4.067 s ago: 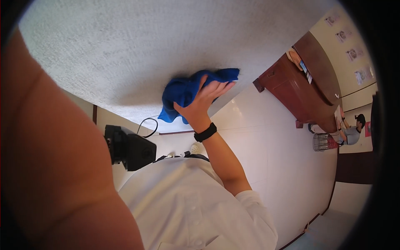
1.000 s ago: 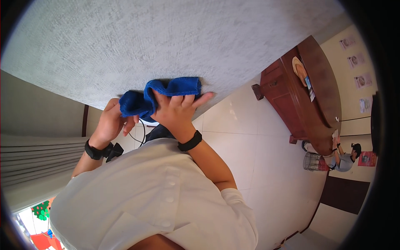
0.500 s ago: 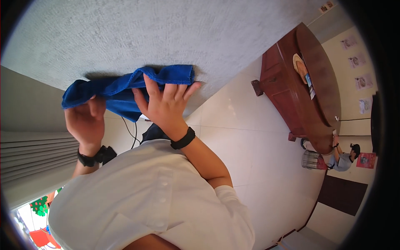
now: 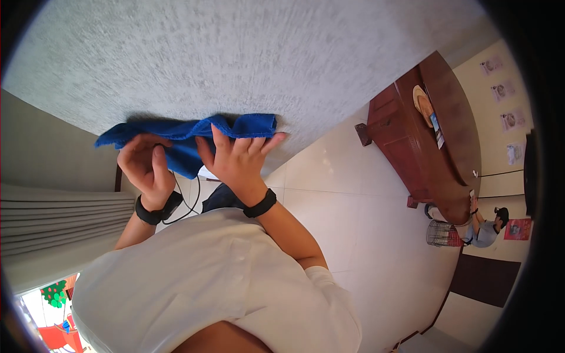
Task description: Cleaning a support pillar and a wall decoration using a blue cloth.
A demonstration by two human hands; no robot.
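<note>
A blue cloth (image 4: 194,130) lies bunched in a long fold against the textured light grey wall (image 4: 247,65). My right hand (image 4: 238,162) presses on the cloth's right part with its fingers stretched and spread; the index finger lies over a fold, and some fingertips are hidden at its edge. The left end of the cloth is at my left hand (image 4: 147,170), whose fingers are curled round its lower edge with the thumb raised. Each wrist wears a black band, and a corner of the cloth hangs down between the hands.
A thin black cable (image 4: 189,206) hangs below the cloth. Pleated grey curtains (image 4: 65,220) are at the left. Right of me are a dark red wooden desk (image 4: 406,135), a wire basket (image 4: 442,233) and another person (image 4: 485,232) near the desk's far end.
Both hands and the cloth have shifted lower in the picture. My left hand has moved to the right, nearer the right one, and its fingers have curled further. The cloth's left end has flattened.
</note>
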